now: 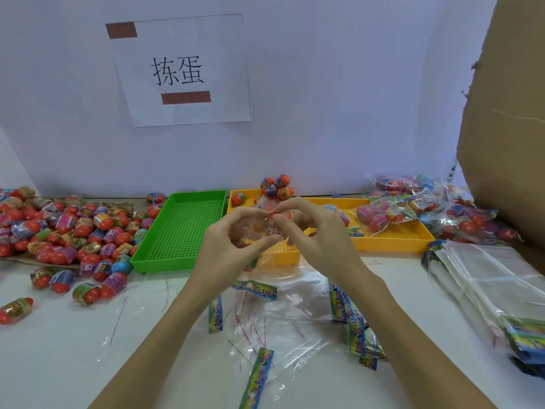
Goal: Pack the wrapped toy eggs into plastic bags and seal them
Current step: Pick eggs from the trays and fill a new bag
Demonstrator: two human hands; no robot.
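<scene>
Clear plastic bag with wrapped eggs held mid-air over yellow tray, both hands pinching its top: left hand and right hand, fingers curled on film. Loose egg pile left of green tray.

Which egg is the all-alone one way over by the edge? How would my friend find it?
Start at the green tray and look left to the big heap of wrapped eggs. Go down past the heap toward the near left edge of the white table. The lone egg lies there on its side, red ends poking from a clear wrapper, touching no other egg.
</scene>
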